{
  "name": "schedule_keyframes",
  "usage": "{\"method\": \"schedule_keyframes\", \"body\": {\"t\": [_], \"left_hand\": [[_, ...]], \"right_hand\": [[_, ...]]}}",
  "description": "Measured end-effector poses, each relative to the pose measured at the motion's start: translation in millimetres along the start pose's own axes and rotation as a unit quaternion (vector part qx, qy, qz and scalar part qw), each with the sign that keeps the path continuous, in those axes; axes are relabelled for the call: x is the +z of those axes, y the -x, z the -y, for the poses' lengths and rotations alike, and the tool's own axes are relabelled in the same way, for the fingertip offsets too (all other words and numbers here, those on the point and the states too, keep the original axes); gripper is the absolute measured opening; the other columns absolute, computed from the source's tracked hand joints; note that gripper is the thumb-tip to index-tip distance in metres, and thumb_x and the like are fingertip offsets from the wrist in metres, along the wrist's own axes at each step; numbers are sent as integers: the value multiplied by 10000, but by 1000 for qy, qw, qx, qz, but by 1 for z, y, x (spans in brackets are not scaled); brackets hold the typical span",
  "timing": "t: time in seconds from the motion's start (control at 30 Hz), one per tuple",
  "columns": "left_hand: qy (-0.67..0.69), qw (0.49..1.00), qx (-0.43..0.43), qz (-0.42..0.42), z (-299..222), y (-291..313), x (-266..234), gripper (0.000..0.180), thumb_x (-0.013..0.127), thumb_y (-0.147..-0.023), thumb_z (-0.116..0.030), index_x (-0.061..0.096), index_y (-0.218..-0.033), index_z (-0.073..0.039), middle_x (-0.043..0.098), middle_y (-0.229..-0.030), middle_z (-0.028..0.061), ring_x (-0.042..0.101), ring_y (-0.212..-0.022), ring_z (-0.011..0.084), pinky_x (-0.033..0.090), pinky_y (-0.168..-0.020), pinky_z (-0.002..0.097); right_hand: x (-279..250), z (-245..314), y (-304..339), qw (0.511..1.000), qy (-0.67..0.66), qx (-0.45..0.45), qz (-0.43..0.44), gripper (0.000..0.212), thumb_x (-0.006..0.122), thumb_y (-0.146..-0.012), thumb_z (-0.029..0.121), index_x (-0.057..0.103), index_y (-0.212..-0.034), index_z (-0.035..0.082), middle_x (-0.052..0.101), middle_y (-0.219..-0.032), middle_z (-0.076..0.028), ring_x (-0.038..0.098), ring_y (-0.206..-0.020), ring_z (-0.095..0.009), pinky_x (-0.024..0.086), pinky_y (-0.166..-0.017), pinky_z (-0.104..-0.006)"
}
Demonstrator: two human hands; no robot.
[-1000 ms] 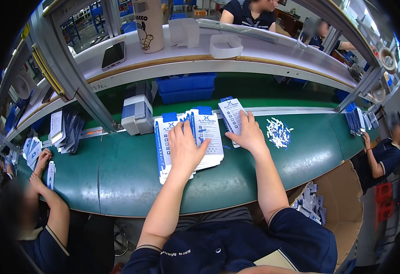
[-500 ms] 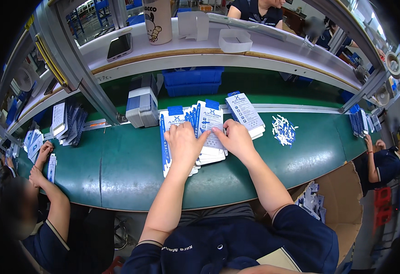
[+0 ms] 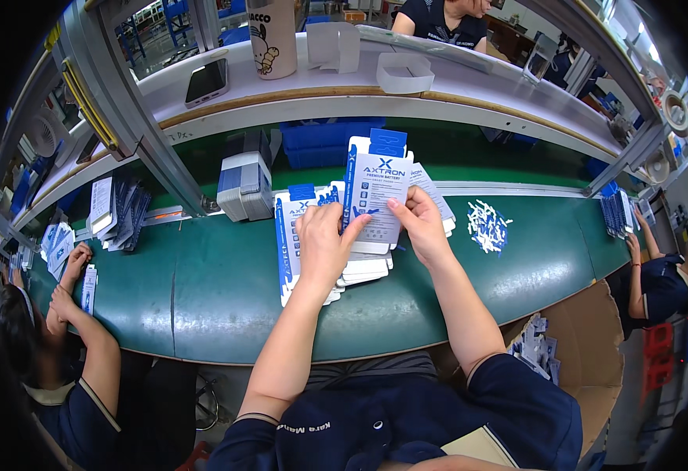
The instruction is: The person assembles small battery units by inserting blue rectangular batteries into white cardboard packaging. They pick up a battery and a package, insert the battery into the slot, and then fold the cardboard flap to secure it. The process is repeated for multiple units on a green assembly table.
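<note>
A flat white-and-blue printed carton (image 3: 387, 184) is raised off the stacks, its blue top tab pointing away from me. My right hand (image 3: 425, 225) pinches its right edge, thumb on the printed face. My left hand (image 3: 322, 242) is curled at the lower left edge, thumb against the carton; its other fingertips are partly hidden. Small blue bits lie on the carton's face near the thumbs. Below the hands are a stack of flat cartons (image 3: 364, 271) and another fanned stack (image 3: 287, 259) to the left. A further carton stack (image 3: 433, 188) is partly covered behind my right hand.
A pile of small white and blue scraps (image 3: 487, 225) lies right of the stacks. Behind stand a banded carton bundle (image 3: 243, 184) and a blue bin (image 3: 332, 144), under a shelf (image 3: 313, 102). An open cardboard box (image 3: 587, 337) is at lower right. Co-workers sit on both sides.
The top carton has been lifted from the middle stack and shifted up and right. My right hand moved slightly right with it; my left hand followed a little.
</note>
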State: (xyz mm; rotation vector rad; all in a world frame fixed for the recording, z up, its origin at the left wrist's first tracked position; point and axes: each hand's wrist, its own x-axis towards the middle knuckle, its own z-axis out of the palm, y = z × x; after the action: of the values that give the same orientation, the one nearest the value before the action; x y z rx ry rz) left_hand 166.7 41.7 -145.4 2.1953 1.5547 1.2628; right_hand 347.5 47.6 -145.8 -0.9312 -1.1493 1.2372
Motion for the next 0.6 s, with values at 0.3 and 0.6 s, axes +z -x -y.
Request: {"method": "schedule_keyframes", "body": {"t": [0.3, 0.6], "left_hand": [[74, 995, 13, -67, 11, -1, 8, 89, 637, -831, -125, 621, -792, -47, 626, -765, 69, 560, -774, 269, 391, -748, 395], [236, 971, -28, -36, 5, -2, 10, 232, 624, -871, -117, 617, -1066, 9, 641, -929, 133, 626, -833, 236, 488, -752, 355]], "right_hand": [[-8, -6, -2, 945, 65, -297, -123, 190, 607, -934, 152, 477, -1002, 32, 577, -955, -45, 516, -860, -83, 413, -804, -244], [2, -3, 5, 954, 47, -284, -85, 151, 577, -944, 126, 470, -1010, 42, 577, -1002, -49, 531, -919, -85, 418, -854, -261]]}}
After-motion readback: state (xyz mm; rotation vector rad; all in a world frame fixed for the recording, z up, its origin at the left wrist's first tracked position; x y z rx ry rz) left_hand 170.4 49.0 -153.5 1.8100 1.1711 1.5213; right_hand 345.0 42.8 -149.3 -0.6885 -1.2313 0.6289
